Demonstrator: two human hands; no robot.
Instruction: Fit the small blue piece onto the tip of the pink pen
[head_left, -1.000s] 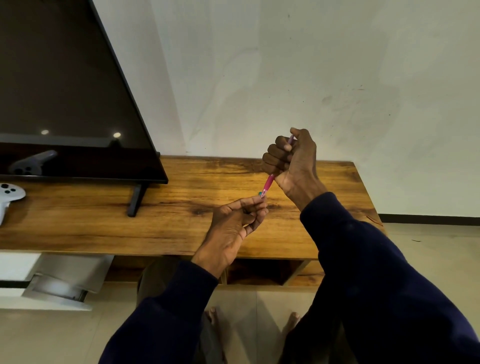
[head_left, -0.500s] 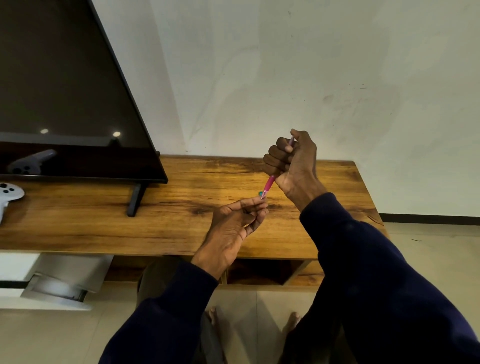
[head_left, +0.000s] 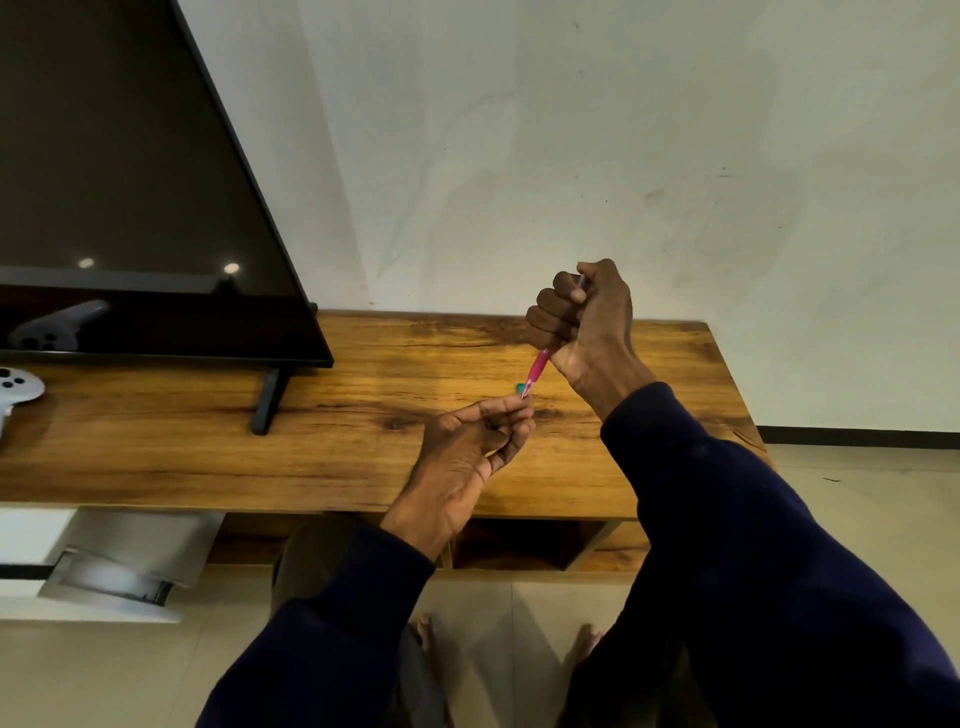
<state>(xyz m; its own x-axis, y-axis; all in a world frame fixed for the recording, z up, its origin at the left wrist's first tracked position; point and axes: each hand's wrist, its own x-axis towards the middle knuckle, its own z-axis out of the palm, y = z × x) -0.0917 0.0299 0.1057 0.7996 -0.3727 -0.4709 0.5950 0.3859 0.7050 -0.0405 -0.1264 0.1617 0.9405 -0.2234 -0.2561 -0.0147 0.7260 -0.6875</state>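
The right hand (head_left: 587, 322) is fisted round a pink pen (head_left: 536, 370), its barrel slanting down-left, tip lowermost. That tip meets a small green piece (head_left: 520, 387) pinched at the left hand's (head_left: 467, 452) fingertips (above the wooden table (head_left: 208, 447)).

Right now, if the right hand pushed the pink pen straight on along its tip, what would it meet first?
Likely the small teal piece pinched by the left hand; the pink pen in the right hand points at it, though depth is unclear.

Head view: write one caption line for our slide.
Right hand grips pink pen, tip at left hand over wooden table.
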